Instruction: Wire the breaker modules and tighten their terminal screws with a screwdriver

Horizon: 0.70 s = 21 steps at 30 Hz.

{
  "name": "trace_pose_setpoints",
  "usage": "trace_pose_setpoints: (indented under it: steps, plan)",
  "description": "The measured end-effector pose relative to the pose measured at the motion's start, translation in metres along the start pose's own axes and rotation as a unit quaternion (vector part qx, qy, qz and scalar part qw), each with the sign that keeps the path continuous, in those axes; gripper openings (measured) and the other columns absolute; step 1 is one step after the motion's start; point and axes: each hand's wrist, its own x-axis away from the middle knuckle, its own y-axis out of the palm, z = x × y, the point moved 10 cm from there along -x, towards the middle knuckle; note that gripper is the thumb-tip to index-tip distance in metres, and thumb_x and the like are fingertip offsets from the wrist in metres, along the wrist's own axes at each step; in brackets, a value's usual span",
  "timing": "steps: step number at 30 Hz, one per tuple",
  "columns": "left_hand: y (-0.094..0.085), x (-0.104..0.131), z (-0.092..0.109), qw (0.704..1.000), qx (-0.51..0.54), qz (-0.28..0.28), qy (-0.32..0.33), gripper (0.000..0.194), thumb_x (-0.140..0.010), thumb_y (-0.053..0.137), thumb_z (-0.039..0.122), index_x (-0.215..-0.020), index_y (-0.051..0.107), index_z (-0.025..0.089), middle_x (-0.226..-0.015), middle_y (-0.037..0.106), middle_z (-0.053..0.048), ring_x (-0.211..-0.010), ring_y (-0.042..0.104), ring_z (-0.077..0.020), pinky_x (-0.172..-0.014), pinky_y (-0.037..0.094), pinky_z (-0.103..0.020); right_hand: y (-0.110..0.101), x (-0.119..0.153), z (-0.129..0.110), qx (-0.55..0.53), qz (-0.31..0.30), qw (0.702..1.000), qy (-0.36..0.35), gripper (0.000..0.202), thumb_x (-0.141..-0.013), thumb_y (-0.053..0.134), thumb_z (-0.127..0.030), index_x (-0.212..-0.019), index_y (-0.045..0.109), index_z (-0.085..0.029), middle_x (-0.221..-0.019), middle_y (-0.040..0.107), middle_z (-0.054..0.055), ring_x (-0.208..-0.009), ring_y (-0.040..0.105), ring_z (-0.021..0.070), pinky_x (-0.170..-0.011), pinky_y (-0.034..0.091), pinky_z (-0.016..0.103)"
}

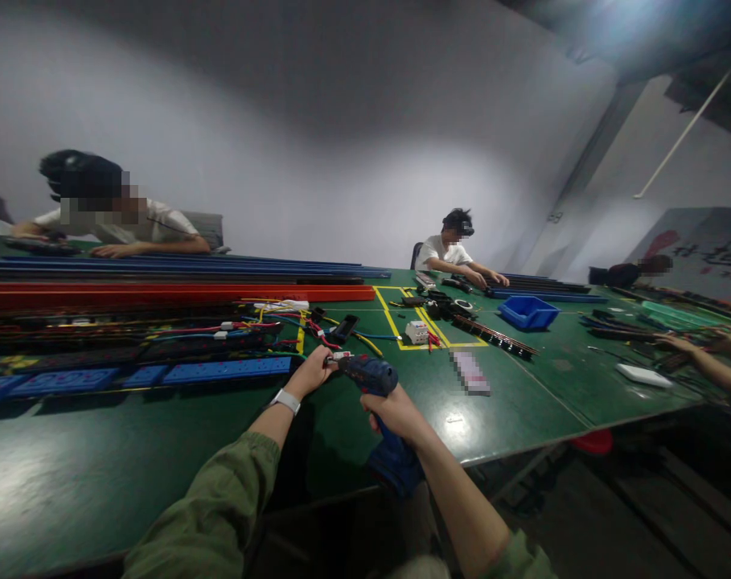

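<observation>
My right hand [392, 412] is wrapped round the handle of a blue cordless drill [368, 372], its nose pointing left. At the drill's tip, my left hand [314, 371] pinches a small white and red part [341, 356]; its exact kind is too small to make out. Left of that hand runs a long strip of blue socket modules [226, 369], with wires coming off its right end. Red, blue and yellow wires [256, 323] lie just beyond my left hand, beside a black rectangular housing [345, 328].
Long red rails [178, 296] and blue rails [190, 265] lie across the table [160, 458]. A white circuit breaker [417, 331], a blurred-out phone-like slab [469, 373] and a blue bin [527, 312] are to the right. Co-workers [453, 251] sit around the table.
</observation>
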Motion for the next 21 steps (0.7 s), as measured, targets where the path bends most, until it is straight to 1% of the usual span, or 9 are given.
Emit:
trace_pose_setpoints:
  steps: [6,14,18,21]
  plan:
    - [0.004,0.002,0.000,1.000,-0.012,-0.012,0.000,0.022,-0.084,0.064,0.038,-0.088,0.056,0.019,-0.087,0.056,-0.002,-0.078,0.054,-0.0161,-0.074,0.046,-0.030,0.000,0.002,-0.003,-0.019,0.006,1.000,0.002,0.009,-0.070,0.057,-0.017,-0.080,0.059,-0.019,-0.044,0.050,-0.007,-0.038,0.050,0.0119,-0.042,0.038,0.022]
    - [0.004,0.002,0.005,1.000,-0.019,-0.009,0.009,0.024,-0.085,0.064,0.039,-0.088,0.055,0.017,-0.088,0.056,-0.002,-0.080,0.054,-0.0150,-0.076,0.045,-0.028,-0.003,0.009,-0.007,-0.023,0.023,0.999,-0.008,0.012,-0.071,0.058,-0.017,-0.083,0.059,-0.018,-0.044,0.051,-0.006,-0.039,0.051,0.0121,-0.042,0.038,0.021]
    - [0.004,0.002,0.007,1.000,-0.019,-0.006,0.018,0.024,-0.086,0.063,0.039,-0.089,0.056,0.017,-0.087,0.055,-0.001,-0.079,0.052,-0.0144,-0.076,0.045,-0.028,-0.002,0.009,-0.010,-0.021,0.018,0.999,-0.023,0.008,-0.070,0.057,-0.017,-0.077,0.056,-0.018,-0.046,0.052,-0.006,-0.038,0.050,0.0113,-0.041,0.037,0.021]
    - [0.004,0.002,0.006,0.999,-0.022,-0.001,0.026,0.022,-0.086,0.063,0.038,-0.089,0.056,0.017,-0.089,0.055,-0.002,-0.081,0.052,-0.0151,-0.078,0.045,-0.029,0.000,0.009,-0.013,-0.028,0.014,0.999,-0.036,0.009,-0.069,0.056,-0.016,-0.078,0.056,-0.018,-0.049,0.052,-0.007,-0.038,0.050,0.0108,-0.040,0.037,0.020]
